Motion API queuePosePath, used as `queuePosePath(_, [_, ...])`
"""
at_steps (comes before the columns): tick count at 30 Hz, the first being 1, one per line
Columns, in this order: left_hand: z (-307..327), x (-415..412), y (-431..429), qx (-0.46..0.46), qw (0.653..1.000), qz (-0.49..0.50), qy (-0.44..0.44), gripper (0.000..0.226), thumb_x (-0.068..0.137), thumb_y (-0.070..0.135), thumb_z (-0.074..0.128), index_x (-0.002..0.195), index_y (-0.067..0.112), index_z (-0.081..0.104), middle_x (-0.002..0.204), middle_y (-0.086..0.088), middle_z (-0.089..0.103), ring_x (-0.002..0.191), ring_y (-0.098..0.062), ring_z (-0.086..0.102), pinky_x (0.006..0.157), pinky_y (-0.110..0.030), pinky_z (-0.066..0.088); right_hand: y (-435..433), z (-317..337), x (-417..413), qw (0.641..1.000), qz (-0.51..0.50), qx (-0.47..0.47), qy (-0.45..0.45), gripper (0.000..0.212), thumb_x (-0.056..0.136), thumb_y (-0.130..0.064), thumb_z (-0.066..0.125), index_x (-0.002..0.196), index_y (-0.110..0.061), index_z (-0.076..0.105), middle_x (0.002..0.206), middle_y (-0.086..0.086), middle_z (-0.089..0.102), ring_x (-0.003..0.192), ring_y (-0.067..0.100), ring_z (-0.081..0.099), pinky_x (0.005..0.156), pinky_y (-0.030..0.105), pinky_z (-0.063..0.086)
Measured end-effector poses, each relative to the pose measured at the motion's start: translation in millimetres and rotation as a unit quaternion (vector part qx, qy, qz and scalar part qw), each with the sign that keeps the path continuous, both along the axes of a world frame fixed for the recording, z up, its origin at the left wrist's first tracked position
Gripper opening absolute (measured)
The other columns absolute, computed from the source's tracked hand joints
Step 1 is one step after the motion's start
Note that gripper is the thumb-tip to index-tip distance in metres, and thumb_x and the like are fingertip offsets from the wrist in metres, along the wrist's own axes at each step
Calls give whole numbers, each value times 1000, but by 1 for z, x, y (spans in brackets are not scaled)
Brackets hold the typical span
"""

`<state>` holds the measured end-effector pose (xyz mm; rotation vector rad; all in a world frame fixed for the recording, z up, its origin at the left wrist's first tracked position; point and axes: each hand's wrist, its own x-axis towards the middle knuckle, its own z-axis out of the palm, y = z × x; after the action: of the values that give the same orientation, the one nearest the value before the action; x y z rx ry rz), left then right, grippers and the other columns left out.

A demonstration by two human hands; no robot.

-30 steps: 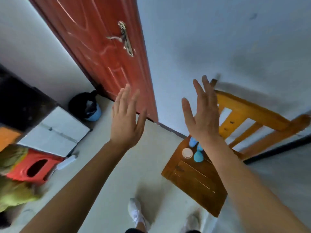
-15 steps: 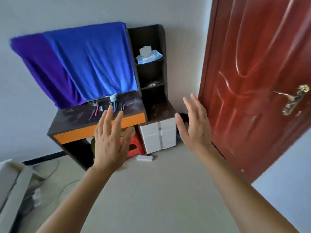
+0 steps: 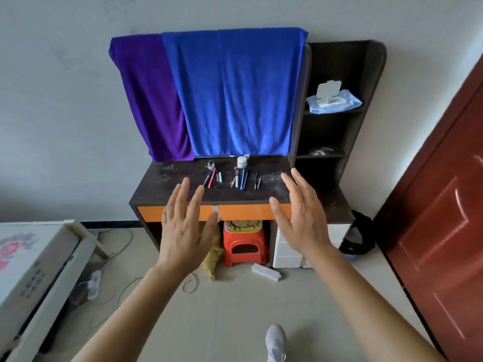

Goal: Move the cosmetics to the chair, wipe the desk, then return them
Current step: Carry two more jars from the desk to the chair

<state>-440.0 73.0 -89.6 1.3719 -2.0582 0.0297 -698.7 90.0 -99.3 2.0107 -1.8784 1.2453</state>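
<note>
Well, left hand (image 3: 184, 231) and right hand (image 3: 300, 220) hover spread, empty, before the desk (image 3: 156, 189); cosmetics (image 3: 242, 178) lie near its back edge, labels unreadably small.

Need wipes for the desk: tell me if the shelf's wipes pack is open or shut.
Open: on the wipes pack the white lid stands flipped up above the blue wrapper.
</note>
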Motion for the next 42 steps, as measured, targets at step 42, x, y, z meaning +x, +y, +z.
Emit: queuePosePath(42, [-269,-17,-635,277,958,-4,77,48,93,29,65,136,10,54,139,-7,55,124,-25,47,105,-39,41,-600,-269,8,954,-136,261,-58,77,87,-53,67,148,-13,41,149,14,46,134,32,45,110,45,37])
